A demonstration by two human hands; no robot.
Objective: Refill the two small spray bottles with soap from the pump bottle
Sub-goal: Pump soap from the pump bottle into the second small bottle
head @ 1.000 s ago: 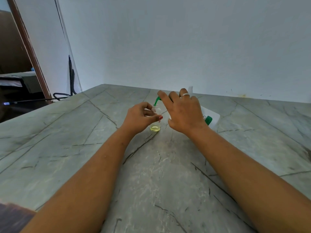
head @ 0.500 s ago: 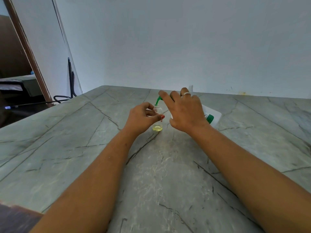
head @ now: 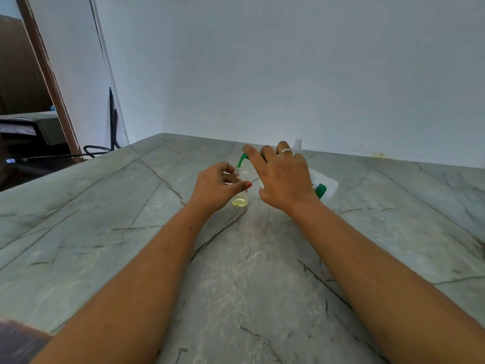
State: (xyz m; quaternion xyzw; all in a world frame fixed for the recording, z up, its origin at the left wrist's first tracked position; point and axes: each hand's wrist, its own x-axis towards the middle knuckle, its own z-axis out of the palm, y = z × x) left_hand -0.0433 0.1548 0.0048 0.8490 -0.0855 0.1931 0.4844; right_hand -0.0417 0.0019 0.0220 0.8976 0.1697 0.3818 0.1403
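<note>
Left hand (head: 217,187) curled round small spray bottle (head: 240,200), upright on counter (head: 249,285) toward far edge, yellow soap at bottom. Right hand (head: 283,179), fingers straight, presses pump bottle (head: 328,182); green spout (head: 241,161) at small bottle's mouth.

Green pump spout (head: 242,159), yellow soap (head: 239,202)

One spray bottle (head: 240,202), one pump bottle (head: 326,183)

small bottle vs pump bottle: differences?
The small bottle is clear, with a little yellow liquid; the pump bottle is opaque white with a green label. The small bottle is much smaller than the pump bottle. The left hand grips the small bottle; the right hand rests on the pump bottle's top. Both sit on the counter.
</note>
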